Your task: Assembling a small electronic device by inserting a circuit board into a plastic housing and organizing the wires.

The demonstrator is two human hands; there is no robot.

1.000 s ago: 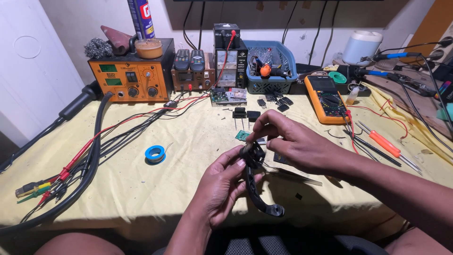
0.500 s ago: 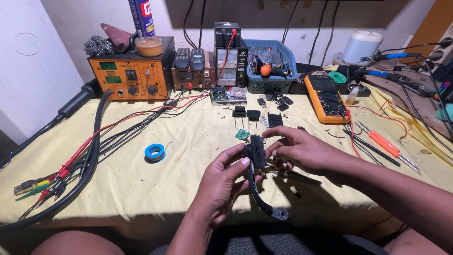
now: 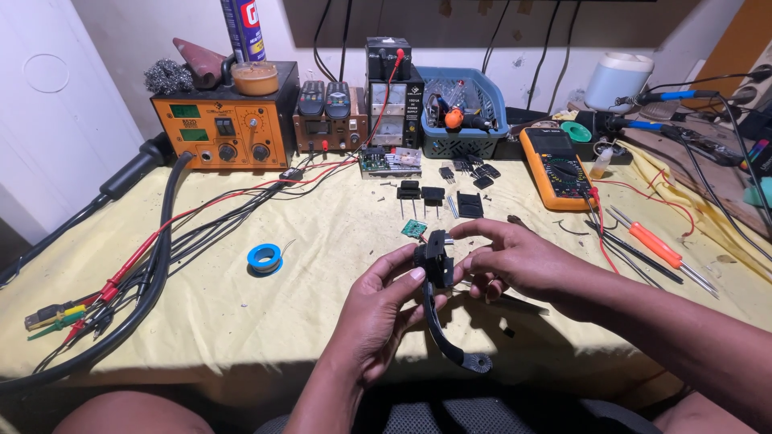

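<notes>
A yellow-covered bench (image 3: 241, 321) fills the frame. An orange station (image 3: 225, 120) sits upper left, a blue basket (image 3: 462, 120) at top centre, and an orange meter (image 3: 555, 169) upper right. At lower centre both hands hold a black part (image 3: 438, 261) with a curved arm running down to a round end. The left hand (image 3: 378, 313) is clamped on its block from below. The right hand (image 3: 515, 257) pinches its top. Judging by this grip, the part is being inspected or fitted, which calls for steady fingers. A blue solder reel (image 3: 264, 258) lies left of centre.

Two hands (image 3: 386, 309), one solder spool (image 3: 264, 258), one multimeter (image 3: 555, 168).
</notes>
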